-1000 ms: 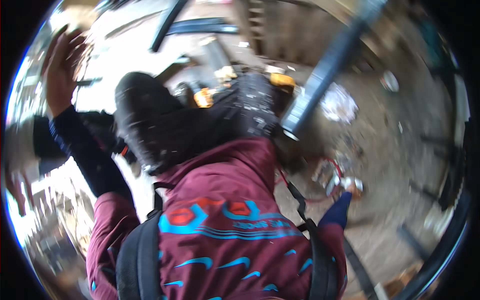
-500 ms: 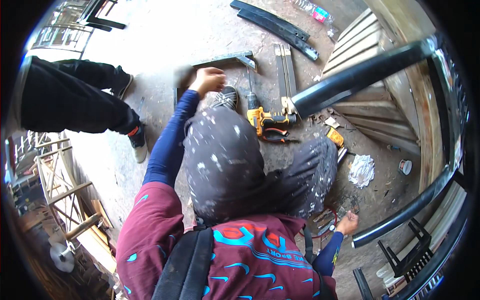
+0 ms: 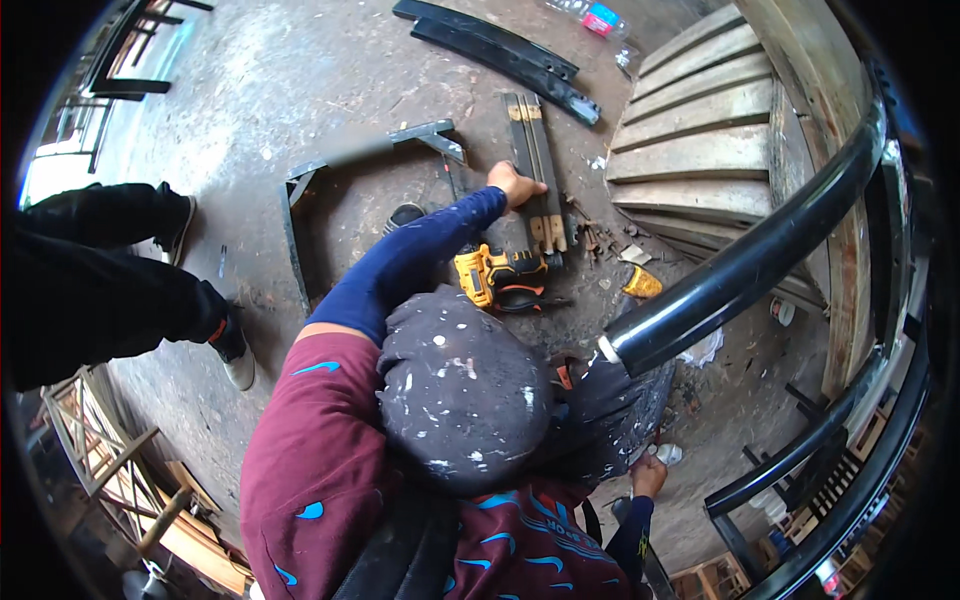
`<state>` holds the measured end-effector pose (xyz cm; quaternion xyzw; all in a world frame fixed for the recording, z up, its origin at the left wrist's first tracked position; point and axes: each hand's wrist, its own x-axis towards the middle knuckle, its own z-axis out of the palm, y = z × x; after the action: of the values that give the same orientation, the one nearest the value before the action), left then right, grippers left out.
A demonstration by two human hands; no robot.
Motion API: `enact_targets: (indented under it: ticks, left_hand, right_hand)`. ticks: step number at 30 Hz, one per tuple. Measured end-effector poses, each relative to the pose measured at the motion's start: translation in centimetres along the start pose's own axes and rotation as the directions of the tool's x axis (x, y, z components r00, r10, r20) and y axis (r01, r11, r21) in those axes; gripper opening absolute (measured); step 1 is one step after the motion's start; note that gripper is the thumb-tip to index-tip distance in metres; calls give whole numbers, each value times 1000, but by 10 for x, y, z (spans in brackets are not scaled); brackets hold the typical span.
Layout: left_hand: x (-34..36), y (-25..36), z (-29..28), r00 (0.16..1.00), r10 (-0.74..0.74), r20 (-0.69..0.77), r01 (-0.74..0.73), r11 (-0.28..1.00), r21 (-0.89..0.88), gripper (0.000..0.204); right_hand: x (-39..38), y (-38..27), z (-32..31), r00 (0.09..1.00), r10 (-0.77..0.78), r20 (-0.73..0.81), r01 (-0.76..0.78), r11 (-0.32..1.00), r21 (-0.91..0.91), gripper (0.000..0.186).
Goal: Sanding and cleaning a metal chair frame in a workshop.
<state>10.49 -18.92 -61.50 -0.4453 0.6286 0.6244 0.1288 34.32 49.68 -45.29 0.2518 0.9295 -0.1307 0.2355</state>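
Note:
My left hand reaches forward and grips a pair of dark grooved wooden strips with tan patches, lying on the floor. Just below it lie a yellow cordless drill and orange-handled pliers. A dark angled frame lies beside them at the left. My right hand is low at my right side, near a small white object, fingers curled on something I cannot make out. My paint-flecked knee is between my hands.
Another person's legs and shoes are at the left. A slatted wooden piece and a glossy black curved tube stand at the right. Black bars and plastic bottles lie at the top, wooden frames at lower left.
My left hand has swung from the far left to the middle, then forward and right onto the wooden strips. The view has steadied and shifted, so the other person's legs show more fully.

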Motion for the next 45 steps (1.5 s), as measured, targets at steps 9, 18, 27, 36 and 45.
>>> enact_targets:
  ticks: [9, 18, 27, 36, 45]
  left_hand:
    - [-119, 115, -134, 917, 399, 27, -290, 709, -643, 44]
    - [-261, 284, -222, 624, 749, -222, -709, 423, -565, 38]
    - [-373, 420, -111, 319, 909, -266, -867, 167, -470, 40]
    - [-324, 483, 38, -58, 885, -461, -952, -189, -242, 27]
    - [-313, 508, 59, 66, 863, -500, -968, -67, -242, 27]
  right_hand:
    - [-10, -5, 18, 973, 134, 186, -151, 985, 84, 35]
    - [50, -47, 37, 972, -229, 52, 234, 967, -101, 29]
    - [48, -58, 52, 957, -258, -134, 274, 955, 114, 24]
    - [-12, 4, 23, 941, -32, -337, 23, 999, -32, 35]
    - [5, 155, 116, 807, 356, 471, -590, 499, 634, 16]
